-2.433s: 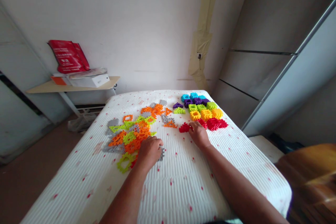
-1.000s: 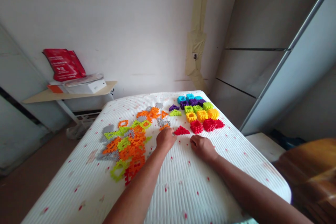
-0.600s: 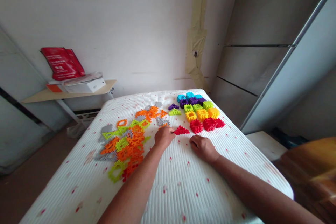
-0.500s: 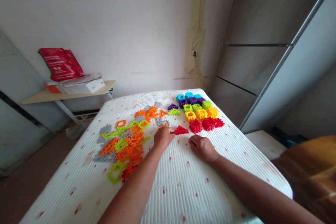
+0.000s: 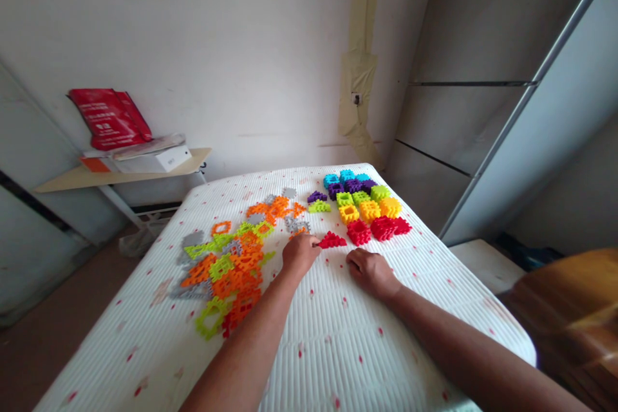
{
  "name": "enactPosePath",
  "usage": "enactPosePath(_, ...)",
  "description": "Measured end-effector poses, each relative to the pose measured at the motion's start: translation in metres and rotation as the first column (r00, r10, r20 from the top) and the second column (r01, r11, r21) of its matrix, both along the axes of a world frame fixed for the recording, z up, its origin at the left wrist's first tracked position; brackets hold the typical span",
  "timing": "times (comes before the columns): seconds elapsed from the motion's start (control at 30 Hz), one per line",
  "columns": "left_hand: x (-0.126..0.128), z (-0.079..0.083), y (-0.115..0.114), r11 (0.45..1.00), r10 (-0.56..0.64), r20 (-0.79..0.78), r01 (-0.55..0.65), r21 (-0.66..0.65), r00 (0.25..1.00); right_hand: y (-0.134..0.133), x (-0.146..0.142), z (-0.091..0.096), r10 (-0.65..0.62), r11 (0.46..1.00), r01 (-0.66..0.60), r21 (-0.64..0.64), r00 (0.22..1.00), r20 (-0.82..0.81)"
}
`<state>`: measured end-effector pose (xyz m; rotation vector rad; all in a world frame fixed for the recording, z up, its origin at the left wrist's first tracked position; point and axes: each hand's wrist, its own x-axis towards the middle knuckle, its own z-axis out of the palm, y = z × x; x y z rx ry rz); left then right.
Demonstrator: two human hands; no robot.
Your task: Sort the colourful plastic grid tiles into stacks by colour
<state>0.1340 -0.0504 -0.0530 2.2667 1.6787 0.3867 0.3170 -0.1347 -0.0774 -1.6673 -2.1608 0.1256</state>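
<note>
The left hand (image 5: pixel 300 255) has its fingers bunched narrow, just beside a small red plastic triangle piece (image 5: pixel 331 241), and the right hand (image 5: pixel 371 272) sits curled on the white bumpy mattress (image 5: pixel 338 347); you cannot tell if either holds anything.

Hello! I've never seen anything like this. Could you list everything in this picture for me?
White ribbed mattress with red flecks: one, white, across the lower middle of the view.
Chunky plastic waffle blocks: many, cyan, purple, lime, yellow and red, in tidy rows at the mattress's far right.
Triangular red plastic block: one, red, between the hands.
Loose plastic waffle pieces: many, orange, lime and grey, heaped left of centre.
Pale wooden shelf: one, pale, by the far wall.
White box: one, white, on the shelf.
Red bag: one, red, above the shelf.
Left hand grip: one, bare, beside the triangular block.
Right hand grip: one, bare, on the mattress.
</note>
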Motion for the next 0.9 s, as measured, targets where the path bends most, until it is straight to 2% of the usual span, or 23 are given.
enactPosePath(0.4, 0.0020, -0.0004, -0.0016, 1.000, 0.014, -0.014, -0.014, 0.012, 1.000, 0.0018, 0.0012, -0.0046, 0.001, 1.000, -0.002, 0.021, 1.000, 0.023)
enactPosePath(0.9, 0.0033, -0.0028, -0.0027, 1.000, 0.021, -0.025, -0.021, 0.009, 0.999, -0.0003, -0.0022, 0.0025, -0.017, 0.999, 0.018, -0.027, 1.000, 0.011)
